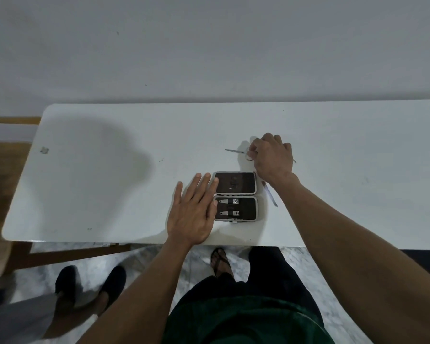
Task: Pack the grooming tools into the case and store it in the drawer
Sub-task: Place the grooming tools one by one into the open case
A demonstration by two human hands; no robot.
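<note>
A small case (235,196) lies open on the white table (109,170), dark lining in both halves. Two nail clippers (229,207) sit in its near half. My left hand (194,209) rests flat at the case's left side, fingers spread, fingertips touching its edge. Behind the case, my right hand (271,157) curls over small scissors (236,151), whose thin blades point left; the finger rings are partly hidden under my fingers. A slim metal tool (269,194) lies on the table to the right of the case, under my right wrist.
A wall rises behind the table. Past the table's left end are a wooden floor and furniture. Another person's feet in dark shoes (90,286) stand on the marble floor at the lower left. A small mark (44,150) sits near the table's left edge.
</note>
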